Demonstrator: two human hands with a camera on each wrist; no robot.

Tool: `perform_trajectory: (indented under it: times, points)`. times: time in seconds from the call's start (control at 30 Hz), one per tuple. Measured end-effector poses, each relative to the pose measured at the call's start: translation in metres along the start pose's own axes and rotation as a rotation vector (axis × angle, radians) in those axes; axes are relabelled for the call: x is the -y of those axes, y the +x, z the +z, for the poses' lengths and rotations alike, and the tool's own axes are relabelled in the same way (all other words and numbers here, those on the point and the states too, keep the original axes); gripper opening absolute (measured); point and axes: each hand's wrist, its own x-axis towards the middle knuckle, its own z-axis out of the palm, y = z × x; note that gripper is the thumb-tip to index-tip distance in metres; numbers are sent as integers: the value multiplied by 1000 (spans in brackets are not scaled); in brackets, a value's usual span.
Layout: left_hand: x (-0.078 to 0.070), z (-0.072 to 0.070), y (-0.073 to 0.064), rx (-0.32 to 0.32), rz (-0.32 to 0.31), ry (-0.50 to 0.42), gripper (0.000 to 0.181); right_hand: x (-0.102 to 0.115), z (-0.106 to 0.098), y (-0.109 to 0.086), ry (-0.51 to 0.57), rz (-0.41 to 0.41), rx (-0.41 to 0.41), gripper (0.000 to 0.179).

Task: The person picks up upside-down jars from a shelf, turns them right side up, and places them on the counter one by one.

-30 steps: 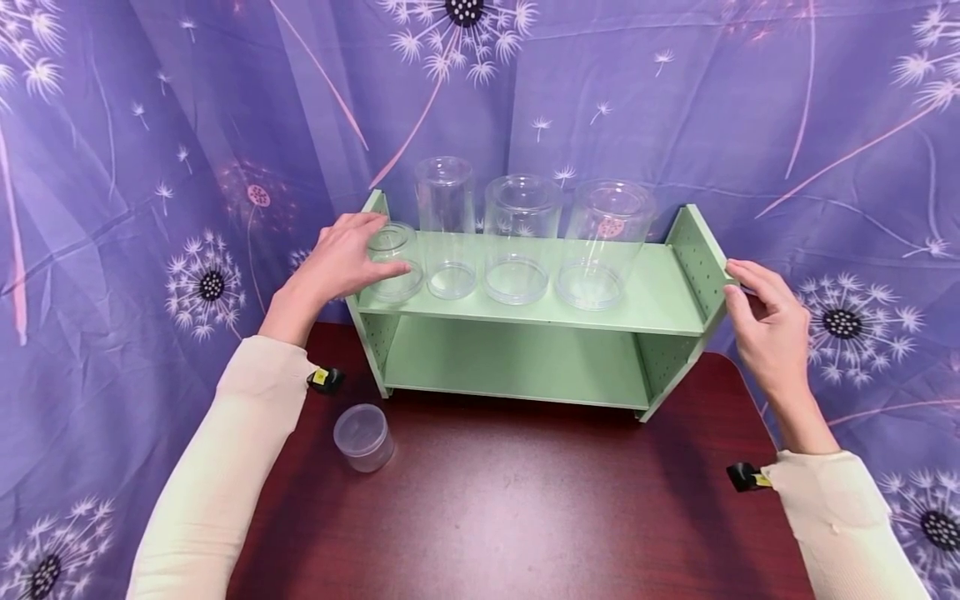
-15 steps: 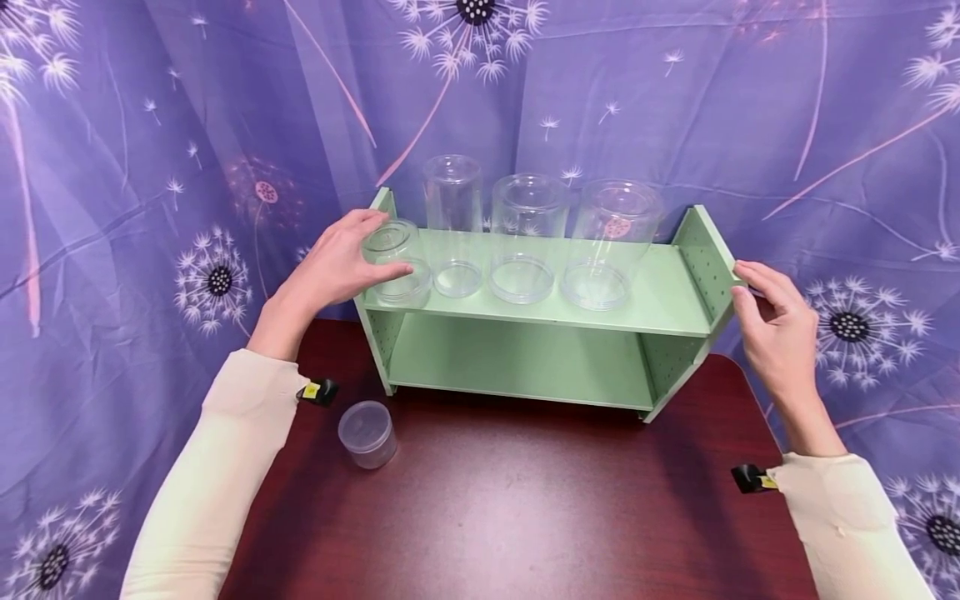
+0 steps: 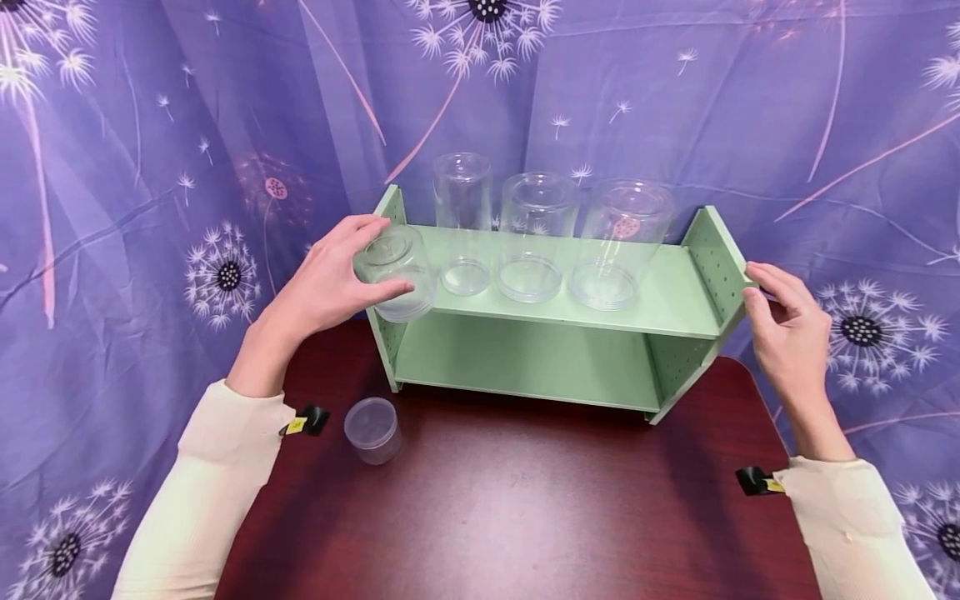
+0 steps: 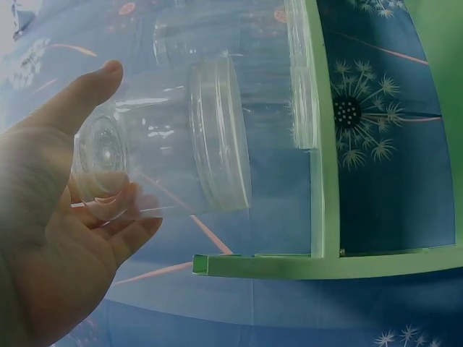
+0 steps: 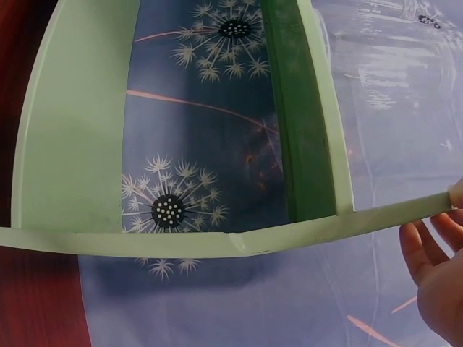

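My left hand [image 3: 322,275] grips a short clear jar [image 3: 405,292] around its sides, thumb in front. Its wide, banded end faces down. In the left wrist view, a gap shows between the jar [image 4: 166,137] and the green shelf board [image 4: 327,181]. To its right on the top board stand a tall narrow clear jar [image 3: 462,212], a wider jar [image 3: 536,242] and the widest jar [image 3: 621,246]. My right hand [image 3: 793,337] pinches the upper front edge of the shelf's right side panel [image 3: 718,271], also seen in the right wrist view.
The green two-tier shelf [image 3: 525,350] stands at the back of a dark red table [image 3: 510,500]. A small lidded clear tub [image 3: 373,429] sits on the table in front of the shelf's left end. A purple dandelion-print curtain [image 3: 600,75] hangs behind and at the sides.
My left hand has lifted the short jar off the top board and drawn it toward me. The right hand keeps its hold on the side panel. The view has shifted slightly.
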Motion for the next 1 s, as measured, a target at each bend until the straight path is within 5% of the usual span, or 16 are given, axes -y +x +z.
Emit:
perform_trajectory:
  times: [0.37, 0.67, 1.0]
  points:
    - [-10, 8, -28, -42, 106, -62, 81, -7, 0, 1, -18, 18, -8, 28]
    - [-17, 23, -50, 6, 96, -74, 89, -34, -3, 5, -27, 39, -14, 29]
    - [-23, 44, -67, 31, 100, -143, 89, -26, -4, 3, -9, 32, -46, 31]
